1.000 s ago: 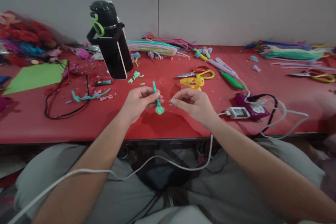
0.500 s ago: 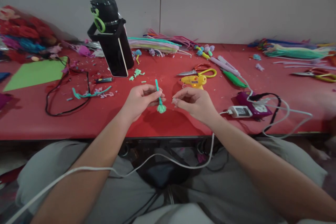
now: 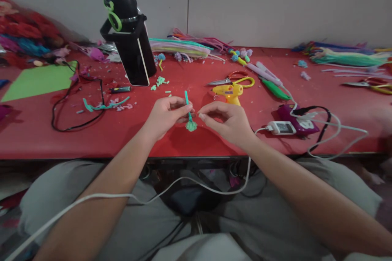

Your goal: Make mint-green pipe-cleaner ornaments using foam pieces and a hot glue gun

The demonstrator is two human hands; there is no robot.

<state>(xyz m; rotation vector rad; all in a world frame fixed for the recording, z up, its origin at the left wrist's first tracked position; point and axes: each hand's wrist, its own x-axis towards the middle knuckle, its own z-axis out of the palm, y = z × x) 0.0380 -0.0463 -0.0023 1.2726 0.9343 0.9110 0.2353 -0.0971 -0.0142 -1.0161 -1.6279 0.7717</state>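
My left hand point(image 3: 167, 115) pinches the thin teal stem of a small green pipe-cleaner flower point(image 3: 191, 125) between thumb and fingers. The stem points up, and the frilly head hangs down below the fingers. Just right of the flower is my right hand point(image 3: 229, 123), thumb and forefinger closed together. Something pale may be at its fingertips, too small to make out. Behind that hand a yellow glue gun point(image 3: 228, 91) rests on the red table point(image 3: 171, 144), its orange light glowing. Scissors point(image 3: 235, 80) with red and yellow handles lie beyond it.
A black bottle point(image 3: 131, 45) in a carrier stands at back left. Bundles of pipe cleaners point(image 3: 183, 47) lie along the wall. To the right are a hair-straightener-like lilac tool point(image 3: 265, 74), a white charger-like device point(image 3: 281, 128) and loose cables. A white cable point(image 3: 183, 179) crosses my lap.
My right hand has come slightly closer to the flower. The flower's head has turned a little in my left hand. The whole view has shifted slightly.
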